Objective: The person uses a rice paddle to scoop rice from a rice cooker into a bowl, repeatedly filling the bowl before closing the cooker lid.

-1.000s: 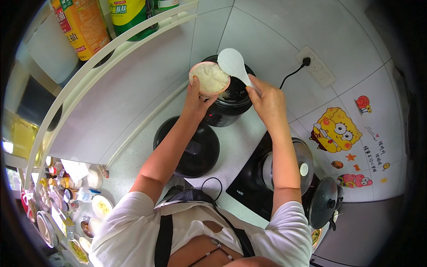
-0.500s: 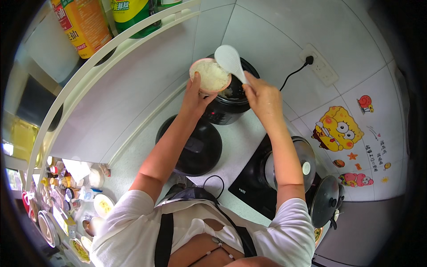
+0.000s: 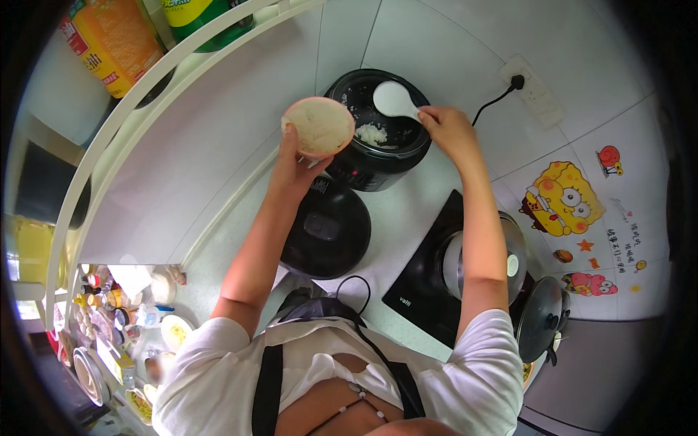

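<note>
My left hand [image 3: 296,155] grips a pink-rimmed bowl [image 3: 318,128] filled with white rice, thumb over the rim. The bowl is held just left of a black rice cooker [image 3: 378,163], overlapping its left edge in view. In my right hand [image 3: 448,129] is a white rice paddle [image 3: 396,99], held by its handle with its broad head over the cooker's opening. A small clump of rice [image 3: 371,134] lies inside the cooker, and grains stick to its dark inner wall. The cooker's round black lid [image 3: 325,227] rests on the counter in front of it.
An induction hob [image 3: 429,280] bears a lidded pot [image 3: 515,254] under my right forearm. Another glass lid [image 3: 539,320] stands beside it. A cable runs to a wall socket [image 3: 534,91]. At upper left, a curved white shelf [image 3: 109,138] holds bottles. Dishes and jars crowd the lower left.
The bowl has moved left, away from over the cooker, uncovering its inside. The paddle has shifted right and down from beside the bowl to over the cooker's opening.
</note>
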Demonstrator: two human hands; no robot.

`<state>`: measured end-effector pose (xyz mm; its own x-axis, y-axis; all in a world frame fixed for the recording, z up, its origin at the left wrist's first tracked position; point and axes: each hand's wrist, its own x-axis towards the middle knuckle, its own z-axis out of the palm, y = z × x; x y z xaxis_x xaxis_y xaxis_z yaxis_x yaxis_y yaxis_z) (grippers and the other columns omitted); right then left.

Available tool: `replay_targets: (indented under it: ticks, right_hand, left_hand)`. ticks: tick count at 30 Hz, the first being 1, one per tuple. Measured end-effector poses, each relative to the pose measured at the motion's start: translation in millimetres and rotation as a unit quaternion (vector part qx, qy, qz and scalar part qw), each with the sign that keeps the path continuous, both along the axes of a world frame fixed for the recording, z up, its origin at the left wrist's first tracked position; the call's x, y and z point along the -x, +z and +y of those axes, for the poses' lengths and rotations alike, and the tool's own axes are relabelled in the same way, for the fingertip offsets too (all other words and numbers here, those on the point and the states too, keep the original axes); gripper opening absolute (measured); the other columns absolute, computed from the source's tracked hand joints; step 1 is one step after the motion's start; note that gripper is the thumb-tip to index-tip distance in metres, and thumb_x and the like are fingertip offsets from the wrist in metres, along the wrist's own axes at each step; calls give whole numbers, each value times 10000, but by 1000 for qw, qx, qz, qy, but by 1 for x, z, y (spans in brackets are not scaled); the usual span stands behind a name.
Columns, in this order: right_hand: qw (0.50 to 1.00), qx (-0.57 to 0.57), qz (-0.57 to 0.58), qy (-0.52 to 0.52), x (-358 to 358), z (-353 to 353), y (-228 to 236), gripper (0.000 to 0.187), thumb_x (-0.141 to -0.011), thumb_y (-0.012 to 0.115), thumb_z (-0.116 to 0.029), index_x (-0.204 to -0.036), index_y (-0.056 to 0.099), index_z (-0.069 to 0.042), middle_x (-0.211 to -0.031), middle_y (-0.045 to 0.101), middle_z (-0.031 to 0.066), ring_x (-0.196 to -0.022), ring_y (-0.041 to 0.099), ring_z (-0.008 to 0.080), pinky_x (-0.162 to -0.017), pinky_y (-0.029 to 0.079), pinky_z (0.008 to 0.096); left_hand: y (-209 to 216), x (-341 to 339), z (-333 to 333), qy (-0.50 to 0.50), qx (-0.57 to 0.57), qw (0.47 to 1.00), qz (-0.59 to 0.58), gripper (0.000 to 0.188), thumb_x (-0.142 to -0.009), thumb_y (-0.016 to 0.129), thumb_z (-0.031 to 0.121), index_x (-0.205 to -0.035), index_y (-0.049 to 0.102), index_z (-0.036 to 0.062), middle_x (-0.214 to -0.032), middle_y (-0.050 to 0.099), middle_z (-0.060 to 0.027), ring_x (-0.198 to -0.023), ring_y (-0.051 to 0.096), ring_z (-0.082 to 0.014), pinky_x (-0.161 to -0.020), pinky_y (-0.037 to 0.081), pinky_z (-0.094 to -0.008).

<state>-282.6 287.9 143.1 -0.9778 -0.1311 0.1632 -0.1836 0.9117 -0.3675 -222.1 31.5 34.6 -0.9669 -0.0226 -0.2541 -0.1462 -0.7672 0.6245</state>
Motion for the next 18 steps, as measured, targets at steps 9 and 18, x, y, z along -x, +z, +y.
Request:
replay_targets:
  ticks: [9, 18]
  right_hand:
    - [955, -280, -99, -16, 72, -8, -81, 190, -811, 536, -144, -907, 668, -46, -924, 656, 164, -892, 637, 316, -750, 508, 404]
    - [977, -144, -157, 0, 82, -24, -110, 237, -796, 592, -214, -964, 660, -62, -984, 640, 178, -934, 618, 333, -796, 498, 402]
  left_hand:
    - [-19, -6, -22, 20, -16, 998, -63, 706, -809, 587, 518, -1334, 318, 129, -1339, 316, -108, -1221, 373, -331, -963, 388, -529]
    - [-26, 0, -26, 13, -17, 997, -69, 684, -814, 588, 507, -1323, 337, 127, -1341, 336, -92, -1225, 371, -314, -956, 396, -531]
